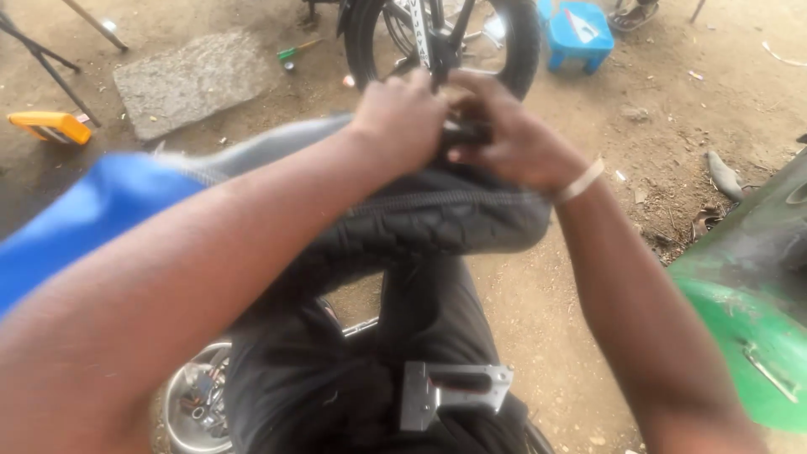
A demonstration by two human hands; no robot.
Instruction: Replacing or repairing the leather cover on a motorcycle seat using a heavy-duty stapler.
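A black quilted motorcycle seat (437, 223) with a blue and grey part (101, 206) lies across my lap, its narrow end pointing away from me. My left hand (399, 113) and my right hand (508, 139) are both closed on the far edge of the seat cover, fingers pinching the black material close together. A pale band (580, 181) sits on my right wrist. A bare metal bracket (450, 391) shows on the seat's underside near my body.
A motorcycle wheel (441, 38) stands just beyond my hands. A blue plastic stool (580, 34), a concrete slab (189, 80), an orange tool (50, 126), a metal bowl of small parts (193, 408) and a green bodywork panel (748, 311) lie around on dirt ground.
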